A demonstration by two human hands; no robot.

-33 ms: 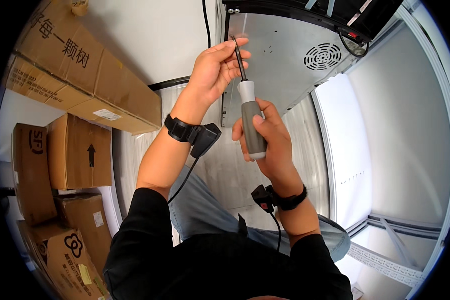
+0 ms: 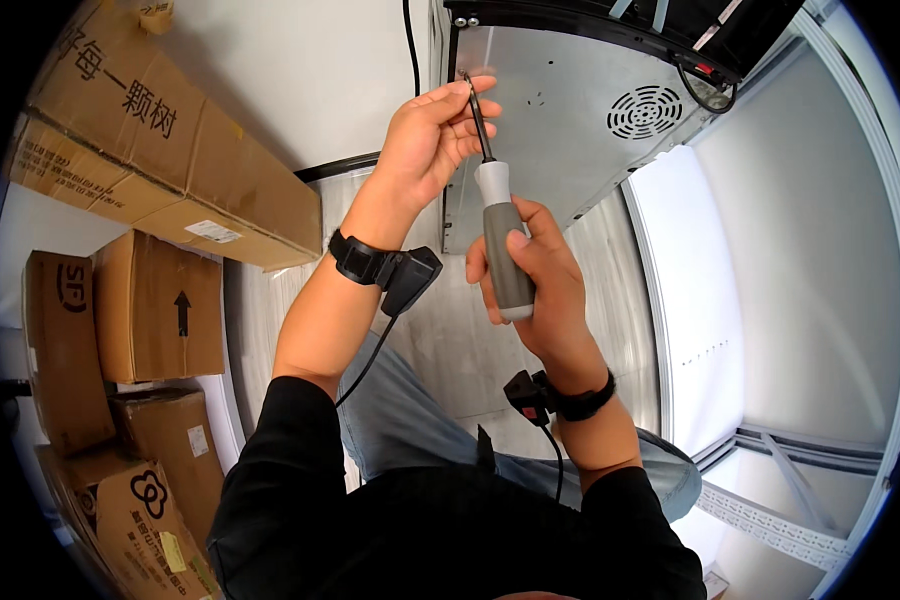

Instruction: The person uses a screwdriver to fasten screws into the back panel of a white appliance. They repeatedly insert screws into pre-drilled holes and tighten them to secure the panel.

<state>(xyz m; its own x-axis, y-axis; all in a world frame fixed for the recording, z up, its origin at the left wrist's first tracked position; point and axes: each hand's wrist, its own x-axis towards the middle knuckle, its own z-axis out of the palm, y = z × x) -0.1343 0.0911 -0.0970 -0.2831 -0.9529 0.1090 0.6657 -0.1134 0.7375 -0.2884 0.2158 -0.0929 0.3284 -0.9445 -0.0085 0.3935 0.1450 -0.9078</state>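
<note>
Against the grey metal appliance panel (image 2: 570,110), nothing has shifted since the earlier frame. Cardboard boxes (image 2: 160,150) stack at your left beside a white wall. Your right hand (image 2: 530,280) wraps closed around the screwdriver (image 2: 500,240) handle, while your left hand (image 2: 430,140) pinches its shaft near the tip with curled fingers.

A plain white wall (image 2: 300,70) stood behind, with a black cable (image 2: 408,40) hanging down it. Brown cardboard boxes (image 2: 140,140) were stacked along the left side. The floor (image 2: 450,340) was pale and streaked. To the right, bright white panels (image 2: 810,260) caught strong light.
</note>
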